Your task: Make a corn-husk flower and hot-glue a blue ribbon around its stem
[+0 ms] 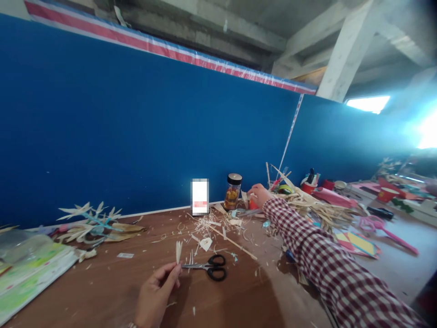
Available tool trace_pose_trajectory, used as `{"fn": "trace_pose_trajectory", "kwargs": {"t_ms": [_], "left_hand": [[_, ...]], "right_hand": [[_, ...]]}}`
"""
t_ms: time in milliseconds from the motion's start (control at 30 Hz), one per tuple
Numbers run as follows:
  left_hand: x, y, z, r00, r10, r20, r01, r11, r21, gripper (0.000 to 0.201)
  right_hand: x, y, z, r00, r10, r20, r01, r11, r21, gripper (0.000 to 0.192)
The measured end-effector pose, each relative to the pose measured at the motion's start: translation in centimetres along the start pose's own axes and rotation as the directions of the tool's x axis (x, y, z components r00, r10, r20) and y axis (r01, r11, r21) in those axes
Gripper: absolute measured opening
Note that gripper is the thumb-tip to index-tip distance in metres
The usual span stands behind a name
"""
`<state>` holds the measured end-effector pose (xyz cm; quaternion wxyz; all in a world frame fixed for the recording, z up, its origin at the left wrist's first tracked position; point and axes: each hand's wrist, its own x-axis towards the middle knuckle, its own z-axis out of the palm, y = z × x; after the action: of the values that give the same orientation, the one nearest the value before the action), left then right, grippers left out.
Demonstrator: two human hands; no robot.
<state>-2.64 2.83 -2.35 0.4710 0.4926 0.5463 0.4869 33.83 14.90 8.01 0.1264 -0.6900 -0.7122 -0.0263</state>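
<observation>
My left hand (159,291) is low in front of me, thumb and fingers pinching a small fringed tuft of pale dried husk (179,251) upright. Just beside its fingertips lie black-handled scissors (215,267), flat on the table with the blades toward the hand. Stretched far forward, my right hand (261,196) is in a checked sleeve, with its fingers bent down at a small red object (253,202). What those fingertips hold, if anything, is hidden. A glass jar (232,193) with a black lid and yellow-orange contents stands left of that hand.
Husk scraps (205,243) litter the brown table (112,282). A husk flower piece (97,222) and a green-white packet (37,273) lie left. Right are a husk heap (314,209), coloured paper (358,243), pink scissors (387,232) and a red cup (309,187). A blue partition (153,127) rises behind.
</observation>
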Motion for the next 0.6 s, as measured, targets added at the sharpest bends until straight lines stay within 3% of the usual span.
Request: {"fn": "trace_pose_trajectory", "kwargs": {"t_ms": [167, 267, 400, 600], "left_hand": [[-0.3, 0.2, 0.6, 0.994, 0.011, -0.111, -0.010, 1.000, 0.008, 0.054], [-0.1, -0.1, 0.3, 0.999, -0.004, -0.051, 0.005, 1.000, 0.012, 0.052], [0.1, -0.1, -0.1, 1.000, 0.015, 0.009, -0.016, 1.000, 0.023, 0.049], [-0.3, 0.5, 0.7, 0.994, 0.028, -0.110, -0.028, 1.000, 0.004, 0.056]], "right_hand": [[0.0, -0.7, 2.4, 0.985, -0.019, 0.172, 0.026, 0.999, -0.038, 0.024], [0.0, -1.5, 4.2, 0.975, -0.007, 0.221, 0.017, 0.999, -0.042, 0.023], [0.4, -2.2, 5.9, 0.975, 0.021, 0.222, -0.016, 1.000, -0.023, 0.023], [1.1, -2.4, 7.2, 0.988, 0.017, 0.155, -0.028, 0.997, 0.068, 0.026]]}}
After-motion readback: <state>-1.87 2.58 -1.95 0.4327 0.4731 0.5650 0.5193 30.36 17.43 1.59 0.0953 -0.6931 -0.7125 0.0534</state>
